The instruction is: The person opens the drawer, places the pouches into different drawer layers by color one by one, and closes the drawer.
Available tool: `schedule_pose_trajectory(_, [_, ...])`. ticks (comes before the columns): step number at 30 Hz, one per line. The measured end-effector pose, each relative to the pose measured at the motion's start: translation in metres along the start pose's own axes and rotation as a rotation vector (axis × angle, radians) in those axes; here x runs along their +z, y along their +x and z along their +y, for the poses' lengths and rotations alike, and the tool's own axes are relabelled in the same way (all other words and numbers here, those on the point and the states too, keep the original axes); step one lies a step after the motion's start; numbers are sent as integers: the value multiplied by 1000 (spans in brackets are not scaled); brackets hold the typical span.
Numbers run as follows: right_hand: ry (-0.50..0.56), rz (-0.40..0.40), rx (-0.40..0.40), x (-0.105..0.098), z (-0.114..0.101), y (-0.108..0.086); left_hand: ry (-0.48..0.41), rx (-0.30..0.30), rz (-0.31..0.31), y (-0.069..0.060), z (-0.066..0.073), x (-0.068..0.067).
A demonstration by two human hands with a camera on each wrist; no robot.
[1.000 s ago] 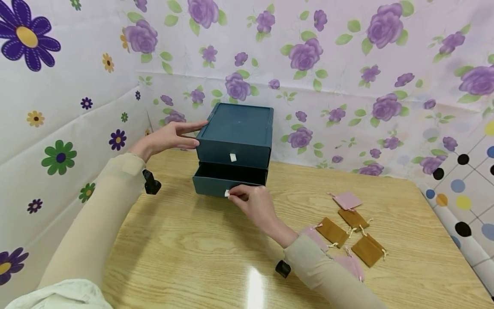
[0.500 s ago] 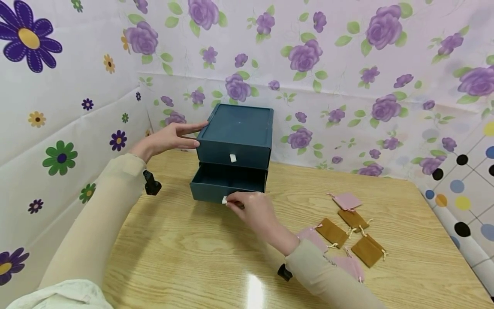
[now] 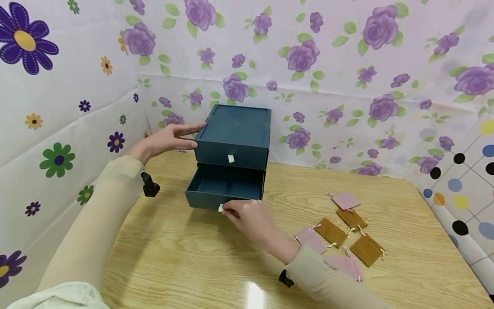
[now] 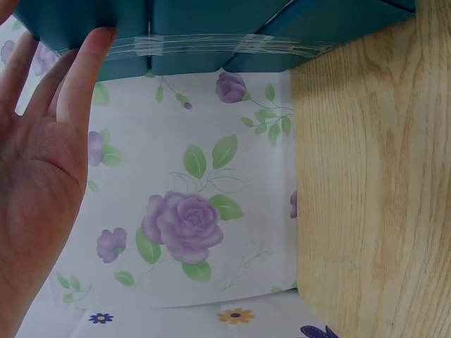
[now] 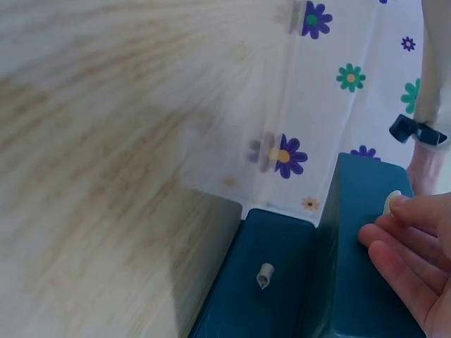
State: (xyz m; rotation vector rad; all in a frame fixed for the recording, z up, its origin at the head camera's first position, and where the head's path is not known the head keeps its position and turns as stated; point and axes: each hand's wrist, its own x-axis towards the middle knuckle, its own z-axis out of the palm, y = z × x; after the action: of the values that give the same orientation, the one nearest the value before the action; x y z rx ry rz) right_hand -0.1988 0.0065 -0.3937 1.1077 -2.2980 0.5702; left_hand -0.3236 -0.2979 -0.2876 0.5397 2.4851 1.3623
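Observation:
A dark blue two-drawer box point(image 3: 237, 126) stands at the back of the table. My left hand point(image 3: 164, 139) rests on its left upper side, fingers fairly straight; in the left wrist view the fingertips point(image 4: 103, 36) touch the blue side wall. My right hand point(image 3: 256, 223) pinches the white pull tab point(image 3: 221, 208) of the lower drawer point(image 3: 202, 200), which stands pulled out; its visible inside holds nothing. The right wrist view shows thumb and finger on that tab point(image 5: 392, 203). The upper drawer point(image 3: 214, 153) is closed, its own white tab point(image 3: 231, 159) free.
On the right of the wooden table point(image 3: 173, 257) lie several small drawstring pouches, brown point(image 3: 332, 232) and pink point(image 3: 345, 200). The right sleeve partly covers a pink pouch point(image 3: 349, 268). Flowered cloth point(image 3: 301, 94) hangs behind and at the left. Clear tape point(image 4: 211, 46) runs along the box's side.
The lower drawer has slid farther out toward me, with my right hand pulling the tab. More of the drawer's inside shows. My left hand has stayed at the box's side.

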Motion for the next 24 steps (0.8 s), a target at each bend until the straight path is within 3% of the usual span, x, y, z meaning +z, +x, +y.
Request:
schedule_pose_trajectory(7, [24, 13, 18, 1, -7, -4, -19, -9, 7, 0, -1, 0])
schedule_pose_trajectory(24, [-32, 62, -52, 1, -17, -17, -22, -6, 21, -1, -2, 0])
